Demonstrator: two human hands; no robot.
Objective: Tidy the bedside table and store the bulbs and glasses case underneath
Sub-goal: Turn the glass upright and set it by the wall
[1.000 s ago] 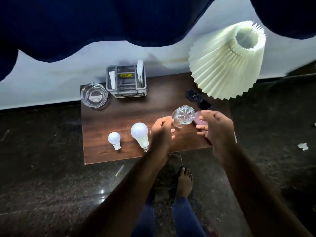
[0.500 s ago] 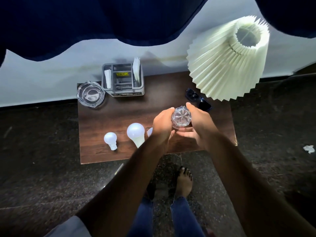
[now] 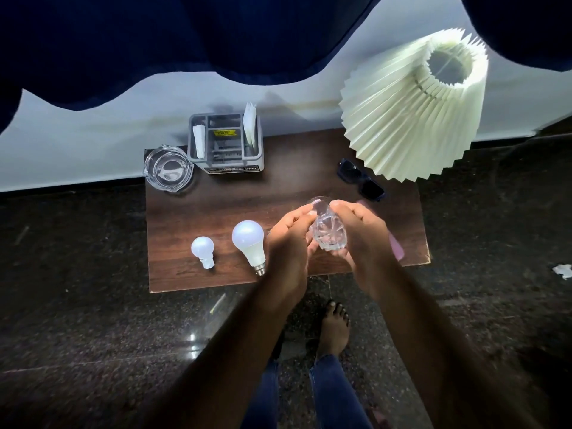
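Both hands hold a cut-glass tumbler over the front of the bedside table.

The left hand [image 3: 289, 243] and right hand [image 3: 362, 239] are closed around the clear cut-glass tumbler [image 3: 328, 233], one on each side, with the glass tipped so its patterned base faces the camera. Under the right hand a pink glasses case [image 3: 396, 250] shows only in part, near the front right corner of the wooden bedside table [image 3: 216, 212]. Near the front edge, left of the hands, lie a large white bulb [image 3: 250, 244] and, further left, a small white bulb [image 3: 203, 249], apart from each other. Dark sunglasses [image 3: 360, 180] lie towards the back right, just beside the pleated cream lampshade [image 3: 411, 109]. At the back edge stands a grey desk organiser [image 3: 226, 147], with a glass ashtray [image 3: 168, 168] at the back left corner.
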